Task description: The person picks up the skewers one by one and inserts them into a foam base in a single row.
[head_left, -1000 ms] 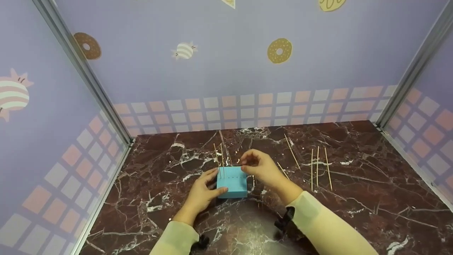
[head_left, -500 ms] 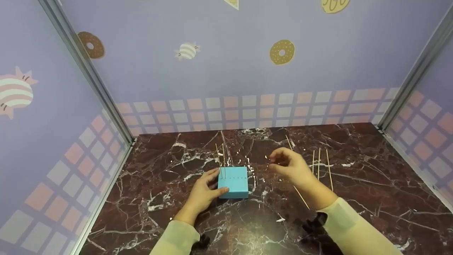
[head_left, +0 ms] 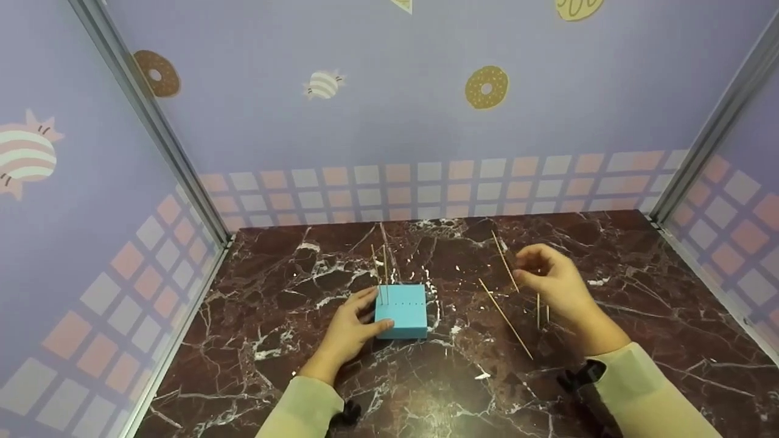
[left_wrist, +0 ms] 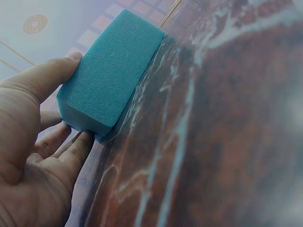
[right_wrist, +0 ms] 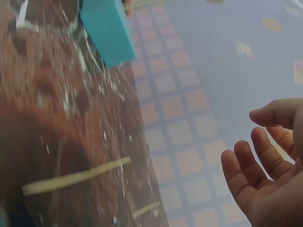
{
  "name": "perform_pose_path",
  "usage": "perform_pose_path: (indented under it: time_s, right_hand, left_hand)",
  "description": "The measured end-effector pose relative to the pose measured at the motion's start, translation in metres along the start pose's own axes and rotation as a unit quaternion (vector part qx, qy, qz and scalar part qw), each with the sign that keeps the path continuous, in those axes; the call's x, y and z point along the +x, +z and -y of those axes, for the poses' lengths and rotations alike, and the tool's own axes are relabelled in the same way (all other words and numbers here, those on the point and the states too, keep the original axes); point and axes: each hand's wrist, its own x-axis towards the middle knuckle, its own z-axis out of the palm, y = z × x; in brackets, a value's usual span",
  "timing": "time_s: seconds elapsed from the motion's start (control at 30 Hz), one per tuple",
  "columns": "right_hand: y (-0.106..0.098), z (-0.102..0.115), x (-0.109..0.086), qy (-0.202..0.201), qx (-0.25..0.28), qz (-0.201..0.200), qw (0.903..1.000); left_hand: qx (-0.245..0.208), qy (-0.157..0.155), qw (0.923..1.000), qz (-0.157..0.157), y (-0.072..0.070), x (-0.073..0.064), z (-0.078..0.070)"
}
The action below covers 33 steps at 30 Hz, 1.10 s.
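Note:
A light-blue foam block (head_left: 406, 316) with a row of small holes lies on the marble-patterned table. Two thin wooden sticks (head_left: 386, 274) stand up from its left part. My left hand (head_left: 344, 334) grips the block's left side, thumb on top; the left wrist view shows the fingers against the lower edge of the block (left_wrist: 113, 71). Over loose sticks to the right hovers my right hand (head_left: 557, 283), partly hiding them. In the right wrist view, the fingers of my right hand (right_wrist: 265, 170) are loosely bent, apart from the thumb, with nothing between them.
Two loose sticks lie slanted between the block and my right hand, a nearer stick (head_left: 506, 319) and a farther stick (head_left: 505, 261). Lower ends of more sticks (head_left: 538, 313) show below the right hand. A patterned back wall (head_left: 395, 121) and side panels enclose the table.
My right hand has left the block's right edge and moved right, over the loose sticks. The left hand and the block stay where they were, with the same two sticks upright.

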Motion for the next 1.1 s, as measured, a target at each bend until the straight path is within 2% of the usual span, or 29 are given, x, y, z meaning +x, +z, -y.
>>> perform_pose_path:
  time_s: [0.2,0.37,0.53,0.73,1.1]
  right_hand:
    - [-0.024,-0.021,0.006,0.016,-0.036,-0.031,0.9987]
    - [-0.038,-0.042,0.009,0.042,-0.076,-0.033,0.9957]
    - [-0.05,-0.059,0.008,0.071,-0.107,-0.027,0.9914]
    - [-0.061,-0.074,0.009,0.096,-0.151,-0.043,0.9829]
    - [-0.078,-0.095,0.015,0.167,-0.183,0.0,0.9688]
  left_hand:
    - [0.004,0.011,0.9999,-0.002,0.001,0.0,-0.001]
    - [0.003,0.012,0.9999,-0.007,0.001,0.001,-0.001]
    - [0.0,0.011,0.9999,0.001,0.001,0.0,-0.001]
    - [0.008,0.015,0.9998,0.007,0.0,-0.001,0.001]
    - [0.007,0.005,1.0,0.002,0.0,0.0,0.0]
